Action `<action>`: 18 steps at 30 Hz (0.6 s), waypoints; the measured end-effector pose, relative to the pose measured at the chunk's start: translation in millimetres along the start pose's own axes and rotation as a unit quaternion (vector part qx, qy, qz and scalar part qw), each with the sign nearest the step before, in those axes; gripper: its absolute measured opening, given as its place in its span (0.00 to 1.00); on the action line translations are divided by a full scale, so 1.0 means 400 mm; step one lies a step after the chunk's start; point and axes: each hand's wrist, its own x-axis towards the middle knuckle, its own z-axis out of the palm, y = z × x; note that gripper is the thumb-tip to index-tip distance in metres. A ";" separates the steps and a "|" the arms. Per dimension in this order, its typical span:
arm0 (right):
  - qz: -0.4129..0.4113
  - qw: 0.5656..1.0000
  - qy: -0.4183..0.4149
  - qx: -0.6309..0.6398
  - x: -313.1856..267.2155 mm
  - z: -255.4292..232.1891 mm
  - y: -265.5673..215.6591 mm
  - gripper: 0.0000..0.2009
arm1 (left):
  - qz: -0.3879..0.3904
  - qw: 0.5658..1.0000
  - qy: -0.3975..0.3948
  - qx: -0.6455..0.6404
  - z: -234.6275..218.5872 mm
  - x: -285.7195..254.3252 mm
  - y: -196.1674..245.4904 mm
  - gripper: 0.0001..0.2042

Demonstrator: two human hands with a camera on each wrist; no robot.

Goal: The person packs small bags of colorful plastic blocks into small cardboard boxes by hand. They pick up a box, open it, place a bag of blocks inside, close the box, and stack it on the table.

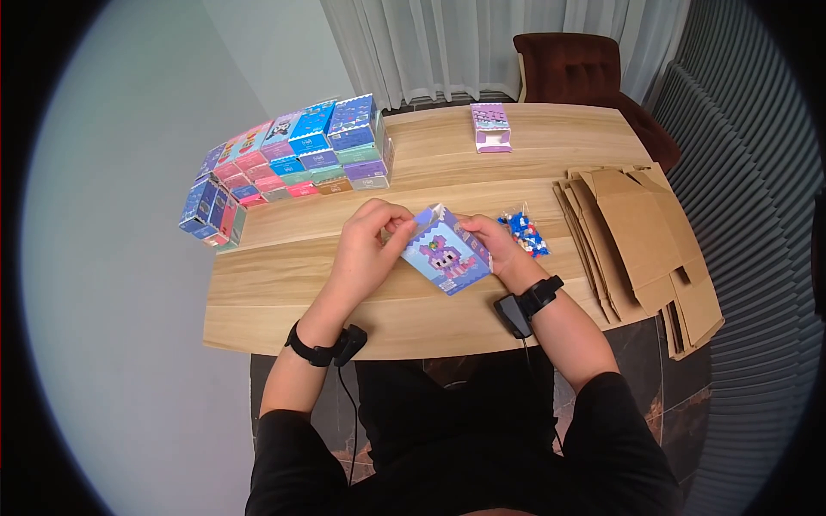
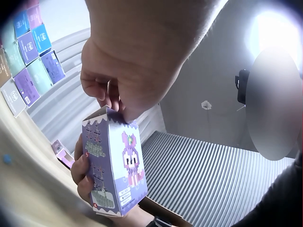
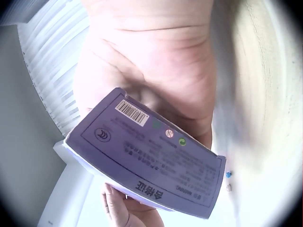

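A purple and light-blue box with a pixel figure on its front is held tilted above the table. The right hand grips its right side, and in the left wrist view its fingers wrap the box. At the top edge, the left hand has thumb and fingers pinched on the box's flap; the left wrist view shows that hand over the top. The right wrist view shows the printed purple face of the box with a barcode, below the right palm.
Stacked colourful boxes stand at the back left. An open pink-purple box is at the back. A clear bag of blue, white and red pieces lies right of the hands. Flattened cardboard covers the table's right end; a brown chair stands behind.
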 end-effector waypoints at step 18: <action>0.087 0.996 -0.025 0.006 -0.004 -0.005 0.017 0.24 | 0.225 0.947 -0.206 0.105 -0.050 -0.044 0.055 0.25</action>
